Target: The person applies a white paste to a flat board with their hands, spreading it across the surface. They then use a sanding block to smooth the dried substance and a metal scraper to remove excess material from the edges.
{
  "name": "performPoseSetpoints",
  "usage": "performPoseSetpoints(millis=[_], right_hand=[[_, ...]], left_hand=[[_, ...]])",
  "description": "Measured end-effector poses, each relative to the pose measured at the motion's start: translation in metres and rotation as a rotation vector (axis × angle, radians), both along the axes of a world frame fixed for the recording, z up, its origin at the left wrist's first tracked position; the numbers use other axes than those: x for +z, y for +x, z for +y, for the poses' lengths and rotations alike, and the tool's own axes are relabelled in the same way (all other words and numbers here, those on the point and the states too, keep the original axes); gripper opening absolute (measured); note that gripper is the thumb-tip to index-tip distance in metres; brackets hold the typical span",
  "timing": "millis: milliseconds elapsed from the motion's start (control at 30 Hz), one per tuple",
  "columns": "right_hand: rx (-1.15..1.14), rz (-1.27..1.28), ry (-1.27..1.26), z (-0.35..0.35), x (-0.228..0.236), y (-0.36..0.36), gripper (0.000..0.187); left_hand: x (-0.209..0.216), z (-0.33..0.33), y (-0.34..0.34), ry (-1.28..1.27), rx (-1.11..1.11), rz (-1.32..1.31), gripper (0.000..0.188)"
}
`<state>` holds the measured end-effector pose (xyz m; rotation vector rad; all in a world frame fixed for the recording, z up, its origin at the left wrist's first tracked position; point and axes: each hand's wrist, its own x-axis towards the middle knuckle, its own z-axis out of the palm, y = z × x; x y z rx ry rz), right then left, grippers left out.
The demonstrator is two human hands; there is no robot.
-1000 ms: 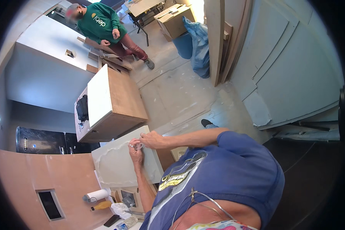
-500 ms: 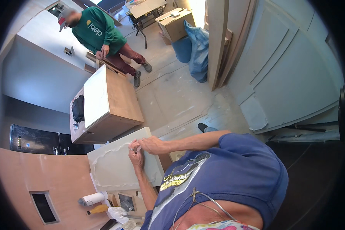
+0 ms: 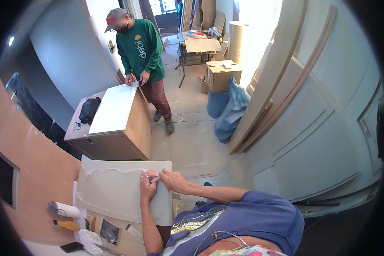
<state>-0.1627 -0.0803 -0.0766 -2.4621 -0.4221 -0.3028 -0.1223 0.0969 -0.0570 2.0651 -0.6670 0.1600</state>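
My left hand (image 3: 148, 187) and my right hand (image 3: 174, 181) meet over the right part of a pale, cream-coloured panel (image 3: 161, 209). The fingers of both are closed, pinching a small whitish, translucent piece (image 3: 155, 179) between them. Its kind is too small to tell. An uneven, wavy whitish line (image 3: 111, 170) runs around the panel's surface, inside its edges.
Left of the panel lie a white paper roll (image 3: 67, 210), a yellow bottle (image 3: 67, 224), a crumpled white plastic bag (image 3: 90, 240) and a dark phone-like slab (image 3: 71, 247). Ahead, a person in a green sweatshirt (image 3: 141, 47) stands at a wooden cabinet (image 3: 136, 132). Tall boards (image 3: 271, 81) lean at right.
My view has tilted up and turned, so more of the far room shows. Both hands stay together over the panel, fingers still closed. The other person's hands are now at the cabinet top's far edge.
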Motion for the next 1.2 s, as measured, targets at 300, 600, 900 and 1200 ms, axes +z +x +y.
performPoseSetpoints(millis=[300,600,900,1200], right_hand=[[-0.012,0.177,0.008,-0.004,0.001,0.011,0.023],[-0.065,0.2,0.071,-0.013,0.033,-0.019,0.024],[-0.076,0.117,-0.044,-0.009,0.027,-0.02,0.018],[0.016,0.116,-0.117,-0.014,0.034,-0.016,0.015]], left_hand=[[-0.003,0.003,0.004,0.012,0.007,0.015,0.007],[-0.004,0.009,0.001,-0.006,0.01,-0.025,0.007],[-0.003,0.016,0.009,0.013,-0.081,0.031,0.007],[-0.006,0.02,0.012,0.021,-0.104,-0.05,0.006]])
